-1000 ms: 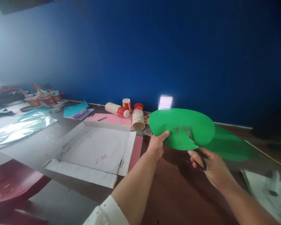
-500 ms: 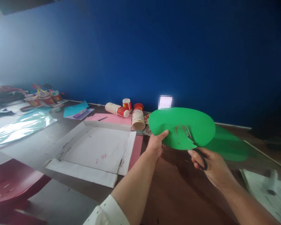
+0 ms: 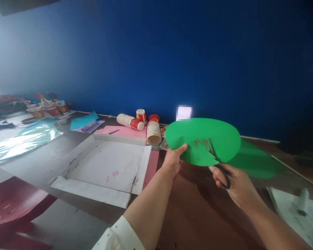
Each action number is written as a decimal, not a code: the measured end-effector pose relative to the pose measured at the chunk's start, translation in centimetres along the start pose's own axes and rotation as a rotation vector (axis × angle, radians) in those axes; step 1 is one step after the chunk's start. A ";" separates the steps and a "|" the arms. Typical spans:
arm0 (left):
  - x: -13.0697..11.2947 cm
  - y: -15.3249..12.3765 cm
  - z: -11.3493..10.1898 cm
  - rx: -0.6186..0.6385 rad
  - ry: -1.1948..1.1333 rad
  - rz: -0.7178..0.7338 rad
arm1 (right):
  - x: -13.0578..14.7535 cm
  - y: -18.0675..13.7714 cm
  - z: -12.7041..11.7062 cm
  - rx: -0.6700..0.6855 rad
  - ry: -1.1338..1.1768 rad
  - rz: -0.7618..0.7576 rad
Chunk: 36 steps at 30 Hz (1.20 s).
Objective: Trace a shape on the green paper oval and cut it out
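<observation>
A rounded sheet of green paper (image 3: 203, 130) is held up above the brown table, with drawn lines near its middle and a slit running in from its lower right edge. My left hand (image 3: 175, 159) pinches its lower left edge, thumb on top and fingers underneath. In my right hand (image 3: 234, 182) are black-handled scissors (image 3: 225, 177), their blades in the slit and partly hidden by the paper. Behind the held sheet, more green paper (image 3: 258, 159) lies on the table.
A shallow white cardboard tray (image 3: 99, 166) lies left, over pink paper (image 3: 114, 131). Paper cups (image 3: 153, 133) lie near the blue wall. Farther left are blue paper (image 3: 83, 121) and cups of supplies (image 3: 51, 109). At right, a marker-like object (image 3: 303, 201) rests on papers (image 3: 281, 201). A red chair (image 3: 15, 205) stands lower left.
Almost nothing differs. The green sheet has tilted up very slightly; both hands and the scissors keep their places.
</observation>
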<state>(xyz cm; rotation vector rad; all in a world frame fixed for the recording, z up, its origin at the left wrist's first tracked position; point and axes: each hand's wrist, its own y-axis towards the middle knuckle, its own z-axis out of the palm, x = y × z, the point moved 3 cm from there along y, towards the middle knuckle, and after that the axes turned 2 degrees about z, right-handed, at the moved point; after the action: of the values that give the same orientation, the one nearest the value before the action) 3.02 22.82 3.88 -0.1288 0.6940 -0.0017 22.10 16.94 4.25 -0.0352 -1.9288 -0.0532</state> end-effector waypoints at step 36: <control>1.7 -0.3 0.3 0.000 -0.045 0.056 | 0.3 0.1 -0.3 -0.075 -0.020 -0.037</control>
<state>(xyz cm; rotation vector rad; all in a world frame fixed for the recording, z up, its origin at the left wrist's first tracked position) 4.52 22.47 3.12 -0.1087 0.6525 0.0546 22.27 16.98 4.60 -0.0504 -1.9471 -0.1505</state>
